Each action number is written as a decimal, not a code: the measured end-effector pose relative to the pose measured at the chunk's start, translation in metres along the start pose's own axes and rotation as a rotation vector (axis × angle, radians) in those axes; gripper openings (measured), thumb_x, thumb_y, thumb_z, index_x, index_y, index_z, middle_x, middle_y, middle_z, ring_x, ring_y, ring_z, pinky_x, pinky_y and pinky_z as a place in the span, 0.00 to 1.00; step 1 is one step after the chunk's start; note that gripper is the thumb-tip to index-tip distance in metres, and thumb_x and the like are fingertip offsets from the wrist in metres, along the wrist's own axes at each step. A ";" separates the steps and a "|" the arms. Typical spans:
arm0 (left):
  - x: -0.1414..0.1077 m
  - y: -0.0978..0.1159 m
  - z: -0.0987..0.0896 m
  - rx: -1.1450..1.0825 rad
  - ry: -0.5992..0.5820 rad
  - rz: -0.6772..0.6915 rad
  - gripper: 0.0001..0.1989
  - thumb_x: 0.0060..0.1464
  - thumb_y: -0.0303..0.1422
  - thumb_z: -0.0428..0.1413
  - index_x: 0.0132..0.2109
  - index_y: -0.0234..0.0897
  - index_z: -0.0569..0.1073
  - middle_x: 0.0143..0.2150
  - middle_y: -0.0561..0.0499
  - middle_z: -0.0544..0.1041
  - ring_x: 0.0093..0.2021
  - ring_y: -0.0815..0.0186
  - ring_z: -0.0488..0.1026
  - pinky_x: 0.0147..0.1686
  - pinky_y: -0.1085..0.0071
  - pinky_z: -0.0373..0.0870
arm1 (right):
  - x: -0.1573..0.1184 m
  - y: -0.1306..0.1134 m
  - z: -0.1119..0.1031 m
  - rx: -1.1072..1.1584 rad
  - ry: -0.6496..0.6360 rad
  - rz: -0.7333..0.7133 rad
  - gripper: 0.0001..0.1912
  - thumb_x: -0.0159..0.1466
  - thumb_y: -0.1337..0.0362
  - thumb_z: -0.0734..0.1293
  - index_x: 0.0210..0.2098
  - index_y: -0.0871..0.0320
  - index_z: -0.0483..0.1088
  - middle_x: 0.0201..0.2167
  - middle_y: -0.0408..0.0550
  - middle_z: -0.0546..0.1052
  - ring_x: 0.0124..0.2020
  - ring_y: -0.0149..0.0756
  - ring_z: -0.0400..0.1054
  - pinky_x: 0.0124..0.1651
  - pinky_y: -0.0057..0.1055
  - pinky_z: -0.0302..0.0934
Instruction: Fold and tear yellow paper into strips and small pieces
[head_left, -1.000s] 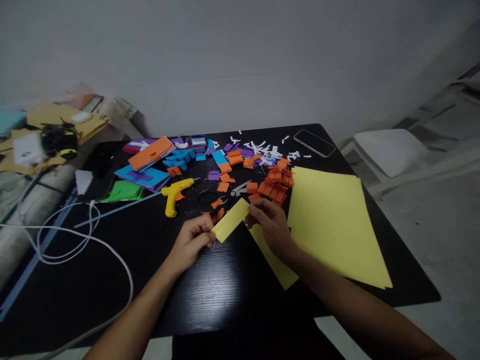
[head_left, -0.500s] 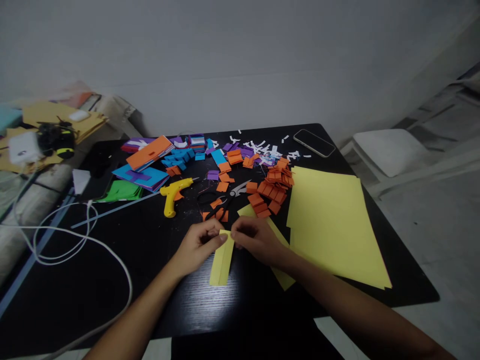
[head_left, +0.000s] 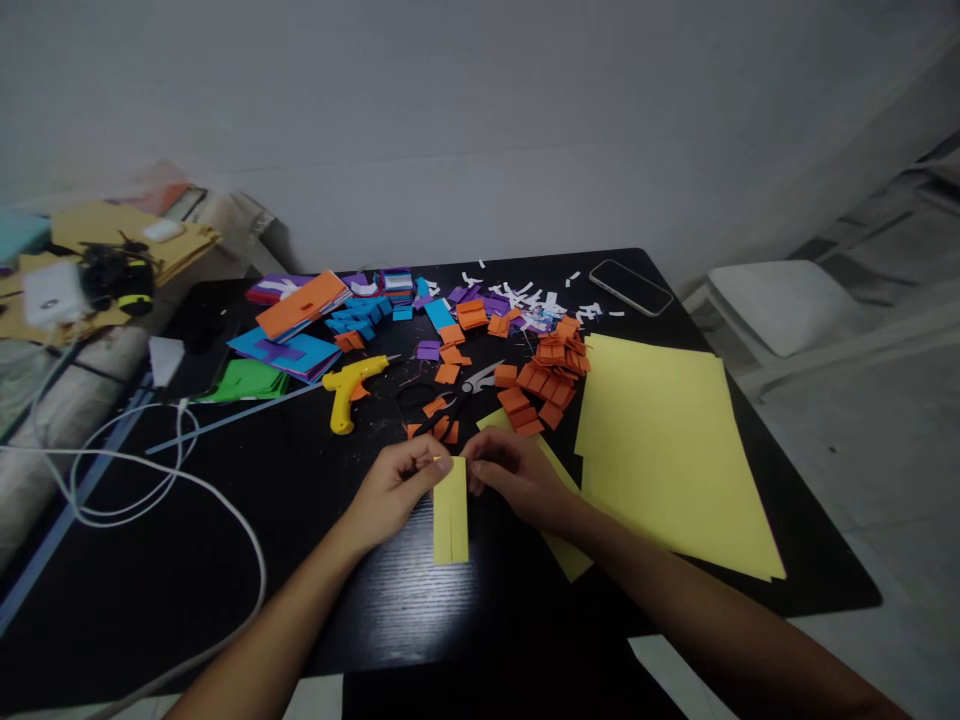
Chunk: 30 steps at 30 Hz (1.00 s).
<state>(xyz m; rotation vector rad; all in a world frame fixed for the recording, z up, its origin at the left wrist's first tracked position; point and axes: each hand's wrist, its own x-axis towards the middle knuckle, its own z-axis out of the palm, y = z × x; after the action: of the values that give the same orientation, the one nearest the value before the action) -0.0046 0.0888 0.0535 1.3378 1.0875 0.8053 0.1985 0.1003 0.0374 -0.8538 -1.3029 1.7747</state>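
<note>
A small folded yellow paper strip hangs lengthwise toward me, with a crease or seam down its middle. My left hand pinches its upper left corner, thumb on top. At the strip's upper right edge is my right hand, its fingers curled and the thumb near the forefinger; whether they grip the paper is hard to see. A longer yellow strip lies partly under my right hand and forearm. Just beyond my hands are scissors and small orange paper pieces.
Large yellow sheets lie at the right, a phone behind them. A yellow glue gun rests left of the scissors. Folded coloured papers and white scraps line the back. A white cable curves across the left.
The small yellow strip has turned from slanted to nearly straight and its lower end has shifted right. My right thumb has drawn slightly back from its top edge.
</note>
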 end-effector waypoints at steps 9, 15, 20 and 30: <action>0.001 0.003 0.000 -0.026 -0.006 -0.018 0.21 0.62 0.49 0.59 0.31 0.35 0.77 0.24 0.54 0.73 0.25 0.69 0.66 0.28 0.73 0.62 | -0.001 -0.001 0.002 -0.020 0.001 -0.098 0.09 0.64 0.61 0.73 0.41 0.57 0.76 0.31 0.43 0.77 0.30 0.31 0.72 0.36 0.29 0.68; 0.001 0.002 0.000 -0.035 0.008 -0.049 0.23 0.61 0.51 0.59 0.30 0.34 0.77 0.24 0.54 0.72 0.25 0.69 0.65 0.28 0.73 0.61 | -0.003 -0.006 0.002 -0.085 0.013 -0.081 0.07 0.65 0.61 0.71 0.40 0.57 0.77 0.32 0.45 0.79 0.31 0.32 0.72 0.37 0.30 0.68; 0.000 0.002 0.001 -0.007 0.003 -0.050 0.22 0.61 0.50 0.59 0.31 0.34 0.77 0.23 0.55 0.71 0.25 0.70 0.64 0.28 0.74 0.60 | -0.004 -0.004 0.002 -0.387 0.150 -0.170 0.06 0.63 0.66 0.68 0.37 0.57 0.78 0.28 0.43 0.78 0.25 0.30 0.67 0.30 0.27 0.62; 0.001 0.000 0.002 -0.007 0.077 -0.062 0.22 0.57 0.51 0.63 0.32 0.34 0.82 0.25 0.51 0.77 0.26 0.67 0.69 0.27 0.73 0.66 | -0.003 -0.003 0.003 -0.433 0.139 -0.314 0.07 0.60 0.68 0.71 0.39 0.57 0.77 0.30 0.44 0.77 0.28 0.31 0.70 0.32 0.27 0.64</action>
<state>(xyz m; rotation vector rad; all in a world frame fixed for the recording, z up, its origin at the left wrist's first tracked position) -0.0028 0.0889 0.0530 1.2698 1.1795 0.8197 0.1979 0.0964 0.0417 -0.9246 -1.6540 1.1884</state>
